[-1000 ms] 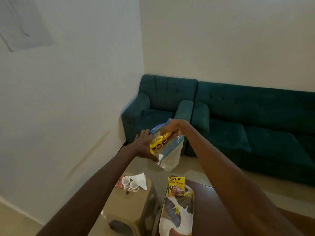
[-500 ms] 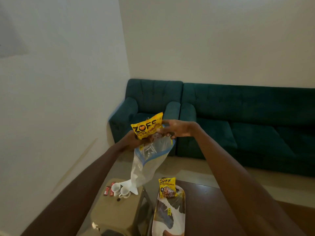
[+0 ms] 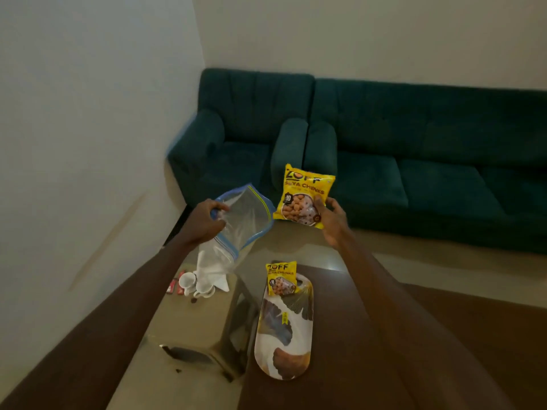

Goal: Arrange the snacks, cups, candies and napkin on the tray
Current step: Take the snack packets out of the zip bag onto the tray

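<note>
My right hand (image 3: 333, 220) holds a yellow soya chunks snack packet (image 3: 302, 194) up in the air, above the table. My left hand (image 3: 204, 221) grips the rim of a clear zip bag (image 3: 244, 220) with a blue seal, which hangs open and looks empty. Below, a patterned oval tray (image 3: 285, 347) lies on the dark wooden table (image 3: 370, 335), with a second yellow snack packet (image 3: 280, 278) at its far end. On a small beige stool (image 3: 189, 321) to the left stand two white cups (image 3: 195, 285), a white napkin (image 3: 217, 276) and red candies (image 3: 175, 287).
A dark green sofa (image 3: 384, 161) runs along the far wall behind the table, with an armchair section in the corner. A white wall (image 3: 88, 143) closes off the left side. Pale floor lies between sofa and table.
The snack packet has come out of the zip bag. My right hand has carried it to the right, away from the bag, while my left hand keeps the emptied bag and has lowered.
</note>
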